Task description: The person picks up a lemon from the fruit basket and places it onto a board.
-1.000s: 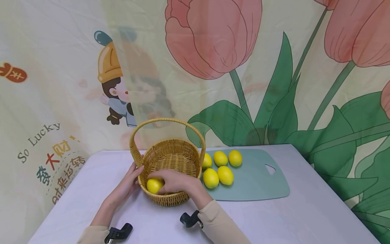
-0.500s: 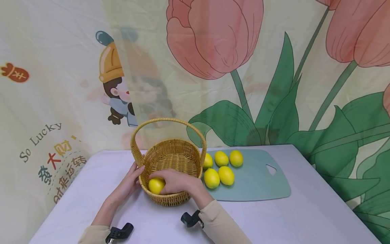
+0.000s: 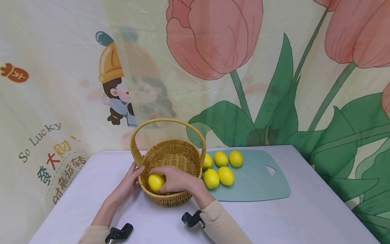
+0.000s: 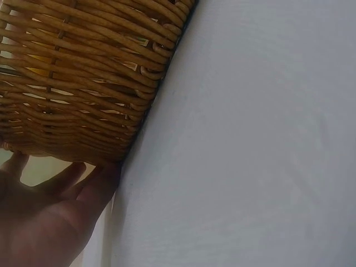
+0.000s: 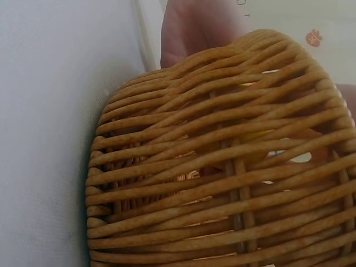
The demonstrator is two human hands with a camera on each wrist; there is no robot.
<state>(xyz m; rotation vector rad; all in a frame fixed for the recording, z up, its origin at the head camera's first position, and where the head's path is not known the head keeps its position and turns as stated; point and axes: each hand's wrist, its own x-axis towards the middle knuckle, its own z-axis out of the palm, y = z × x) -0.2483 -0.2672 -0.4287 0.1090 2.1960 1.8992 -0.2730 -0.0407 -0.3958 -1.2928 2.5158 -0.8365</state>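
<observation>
A yellow lemon (image 3: 156, 183) is inside the woven basket (image 3: 170, 200), by its near left wall. My right hand (image 3: 176, 179) reaches over the near rim and holds that lemon between thumb and fingers; part of the grip is hidden behind the lemon. On the basket's left side my left hand (image 3: 129, 181) rests its fingers against the outer wall. In the left wrist view the fingertips of this left hand (image 4: 53, 214) touch the wicker low down. The right wrist view looks at the basket wall (image 5: 222, 183), with a bit of yellow showing through the gaps.
To the right of the basket lies a green cutting board (image 3: 259, 183) bearing several lemons (image 3: 226, 176). The basket's tall arched handle (image 3: 167, 120) stands above its opening. A white cloth covers the table (image 3: 262, 220), and a printed curtain (image 3: 213, 101) hangs behind it.
The lemon in my right hand has risen slightly inside the basket, the hand with it. My left hand and the basket have stayed put.
</observation>
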